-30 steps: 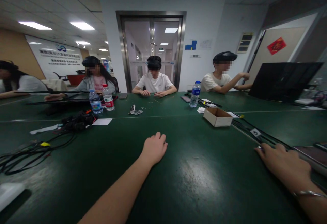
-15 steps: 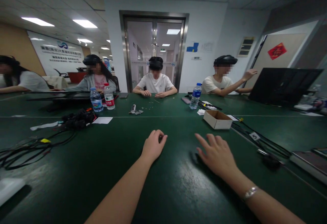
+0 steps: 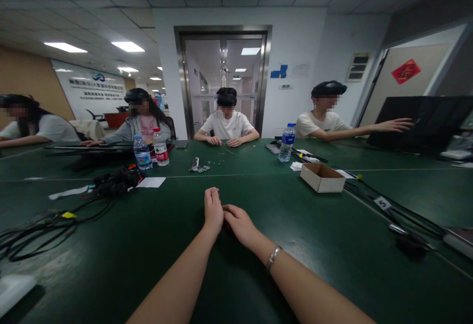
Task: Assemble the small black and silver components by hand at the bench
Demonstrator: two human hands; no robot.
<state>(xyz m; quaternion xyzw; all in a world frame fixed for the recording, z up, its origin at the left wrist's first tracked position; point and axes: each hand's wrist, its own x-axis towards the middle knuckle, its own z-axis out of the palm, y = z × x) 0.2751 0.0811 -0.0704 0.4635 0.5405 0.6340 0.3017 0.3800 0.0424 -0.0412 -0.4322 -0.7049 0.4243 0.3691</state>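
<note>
My left hand [image 3: 213,210] is raised on its edge over the green table [image 3: 177,245], fingers bent and pressed together. Whatever lies inside its palm, if anything, is hidden. Against the palm side of that hand rests my right hand [image 3: 240,224], its fingers curled in so the tips are out of sight. I cannot make out an object between the two hands. A silver bracelet [image 3: 274,258] circles my right wrist.
An open cardboard box [image 3: 322,184] sits at right, near cables [image 3: 397,215]. Water bottles [image 3: 287,142] stand farther back. Small grey parts [image 3: 201,168] lie ahead. At left are a black bundle [image 3: 117,182] and a white paper [image 3: 152,182]. Several people sit across.
My right hand has swung left from its spread pose and now meets my left hand, fingers curled. My left hand has turned more upright. The person at right has reached farther toward the monitor.
</note>
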